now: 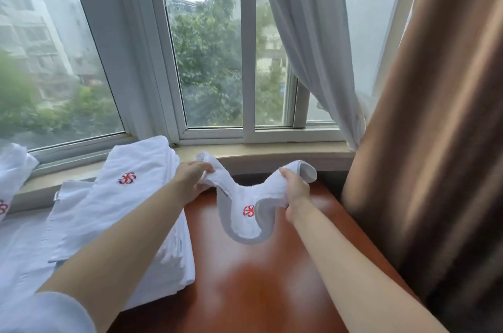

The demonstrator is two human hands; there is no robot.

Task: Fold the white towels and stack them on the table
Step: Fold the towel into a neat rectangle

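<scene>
A small white towel [246,219] with a red emblem hangs in a U-shaped sag above the reddish wooden table [258,283]. My left hand [192,179] grips its left end and my right hand [295,191] grips its right end, both ends lifted near the windowsill. To the left lies a large folded white towel [122,213] with the same red emblem, resting partly on the table's left side and reaching up onto the sill. Another white towel [11,177] with an emblem shows at the far left edge.
A window [209,60] with white frames runs along the back above a beige sill [272,151]. A sheer white curtain [313,47] and a heavy brown curtain [435,142] hang at the right, close to the table's edge.
</scene>
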